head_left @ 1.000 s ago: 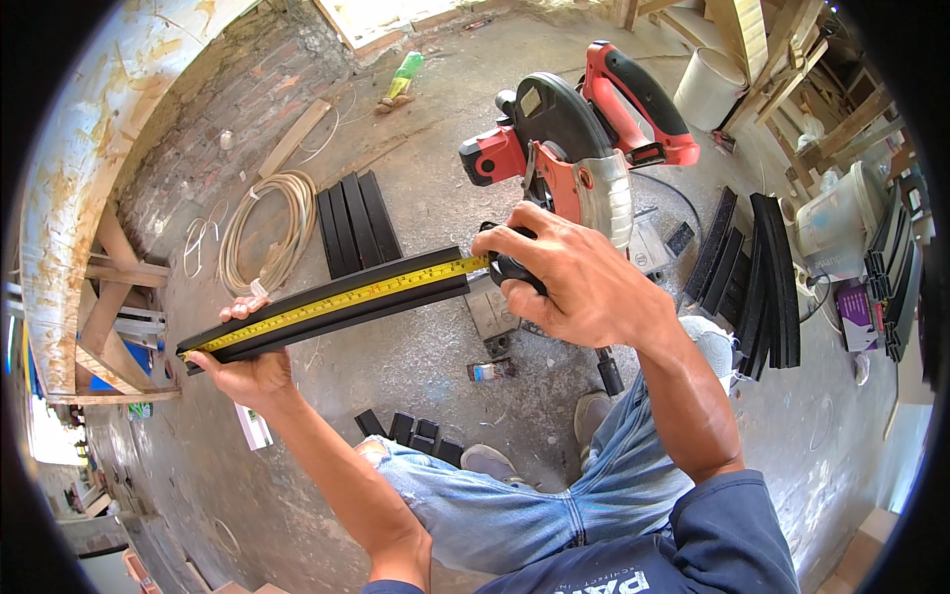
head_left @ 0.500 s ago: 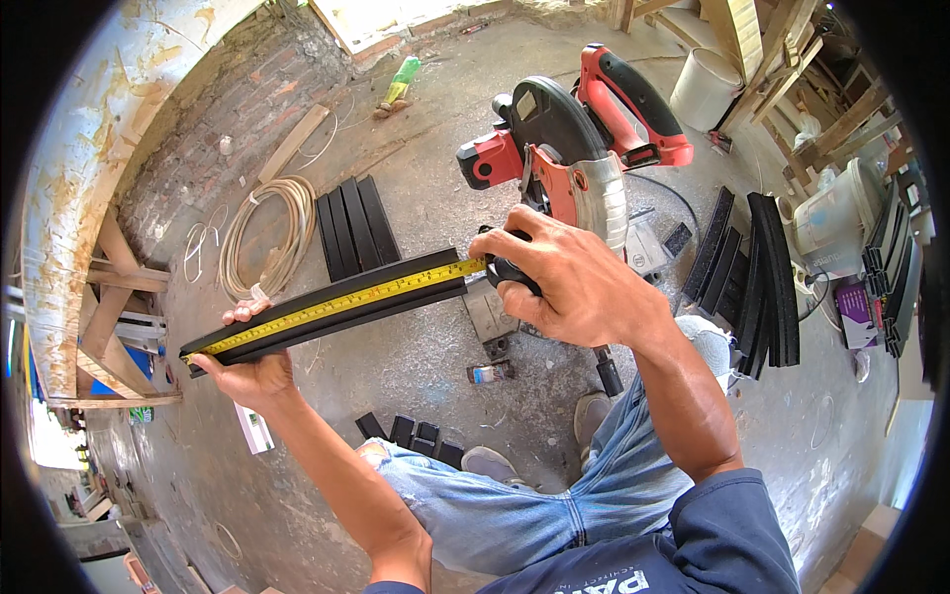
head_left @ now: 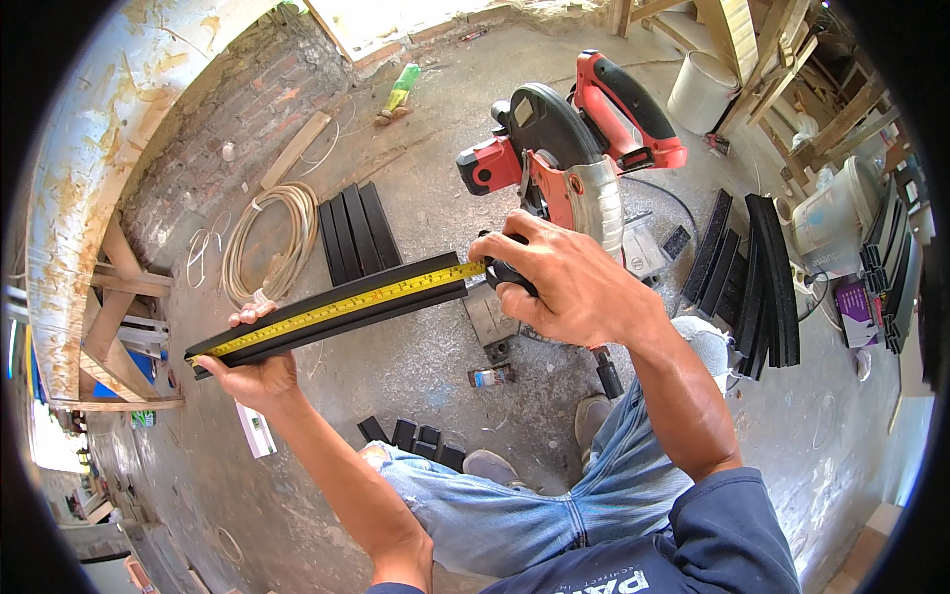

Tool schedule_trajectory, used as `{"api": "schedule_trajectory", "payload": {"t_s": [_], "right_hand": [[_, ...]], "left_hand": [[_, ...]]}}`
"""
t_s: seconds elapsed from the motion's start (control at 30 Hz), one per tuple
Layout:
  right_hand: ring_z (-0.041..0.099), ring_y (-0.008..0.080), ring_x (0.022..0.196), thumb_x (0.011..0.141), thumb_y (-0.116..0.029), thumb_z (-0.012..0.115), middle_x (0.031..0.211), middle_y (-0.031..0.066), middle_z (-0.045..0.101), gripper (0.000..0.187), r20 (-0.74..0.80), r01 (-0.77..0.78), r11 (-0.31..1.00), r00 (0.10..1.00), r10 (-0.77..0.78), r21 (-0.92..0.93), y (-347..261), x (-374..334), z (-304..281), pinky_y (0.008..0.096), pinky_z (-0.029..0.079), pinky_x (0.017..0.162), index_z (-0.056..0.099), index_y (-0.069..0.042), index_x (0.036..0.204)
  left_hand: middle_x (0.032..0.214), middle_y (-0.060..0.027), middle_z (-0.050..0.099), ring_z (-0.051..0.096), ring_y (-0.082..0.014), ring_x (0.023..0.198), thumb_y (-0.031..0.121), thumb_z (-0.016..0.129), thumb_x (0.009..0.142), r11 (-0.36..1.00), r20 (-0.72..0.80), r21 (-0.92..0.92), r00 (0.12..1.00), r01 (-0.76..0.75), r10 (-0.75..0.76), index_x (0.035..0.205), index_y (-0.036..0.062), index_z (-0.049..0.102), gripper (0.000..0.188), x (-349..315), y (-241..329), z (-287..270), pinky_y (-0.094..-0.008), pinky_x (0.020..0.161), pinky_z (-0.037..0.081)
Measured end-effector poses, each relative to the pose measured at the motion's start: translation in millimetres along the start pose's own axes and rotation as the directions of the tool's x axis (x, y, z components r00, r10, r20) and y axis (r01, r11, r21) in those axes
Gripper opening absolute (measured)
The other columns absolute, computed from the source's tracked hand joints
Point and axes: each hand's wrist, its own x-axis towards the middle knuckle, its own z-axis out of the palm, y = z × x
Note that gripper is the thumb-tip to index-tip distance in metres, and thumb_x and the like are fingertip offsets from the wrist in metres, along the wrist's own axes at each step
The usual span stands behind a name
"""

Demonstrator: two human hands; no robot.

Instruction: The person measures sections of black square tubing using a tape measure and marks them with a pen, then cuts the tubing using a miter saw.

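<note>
A black grooved profile strip (head_left: 327,325) is held up in front of me, sloping up to the right. My left hand (head_left: 259,374) is closed round its far left end, the thumb pressing the tip of the yellow tape blade there. The tape measure's yellow blade (head_left: 346,307) lies stretched along the strip. At the strip's right end my right hand (head_left: 574,282) grips the dark tape case, mostly hidden by the fingers. Just beyond that hand stands a red and black miter saw (head_left: 554,129), its base partly covered by the hand.
Several cut black strips (head_left: 358,230) lie beyond the held piece, near a coiled beige hose (head_left: 272,243). More long black strips (head_left: 767,277) rest on the right. Short black offcuts (head_left: 421,438) sit by my shoe. White buckets (head_left: 703,91) and timber stand at the back right.
The strip's left end, with my left hand, has shifted very slightly right and down. Both hands keep their hold, and the tape blade stays stretched along the strip.
</note>
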Motion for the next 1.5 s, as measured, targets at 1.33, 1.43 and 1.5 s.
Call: {"api": "schedule_trajectory", "payload": {"t_s": [1.33, 1.43, 1.5], "right_hand": [[0.054, 0.0331, 0.125, 0.094, -0.024, 0.060, 0.133, 0.0173, 0.056, 0.044, 0.296, -0.278, 0.810, 0.945, 0.136, 0.517, 141.9, -241.3, 197.4, 0.0414, 0.043, 0.105, 0.056, -0.003, 0.133], [0.052, 0.0315, 0.127, 0.092, -0.027, 0.062, 0.132, 0.0155, 0.056, 0.043, 0.184, -0.081, 0.923, 0.983, 0.012, 0.377, 123.1, -259.9, 267.0, 0.0420, 0.043, 0.105, 0.057, -0.004, 0.129], [0.051, 0.0305, 0.127, 0.092, -0.029, 0.063, 0.131, 0.0143, 0.056, 0.043, 0.187, 0.010, 0.989, 0.982, -0.038, 0.147, 132.1, -269.5, 280.3, 0.0424, 0.043, 0.105, 0.057, -0.004, 0.126]], "left_hand": [[0.091, -0.0238, 0.056, 0.060, -0.0377, 0.086, 0.060, 0.060, 0.093, 0.990, -0.571, 0.068, 0.809, -0.125, 0.141, 0.099, -0.0065, 0.046, 0.068, 5.4, -44.9, -49.4, -0.0564, 0.087, 0.056], [0.094, -0.0216, 0.054, 0.061, -0.0360, 0.087, 0.062, 0.063, 0.091, 0.996, -0.666, 0.083, 0.742, -0.028, 0.076, 0.104, -0.0077, 0.042, 0.074, -6.8, -76.4, -86.1, -0.0551, 0.087, 0.057], [0.094, -0.0216, 0.056, 0.062, -0.0363, 0.088, 0.066, 0.062, 0.090, 0.999, -0.708, 0.032, 0.706, 0.041, -0.006, 0.102, -0.0085, 0.044, 0.077, -17.8, -136.2, -110.7, -0.0531, 0.087, 0.058]]}}
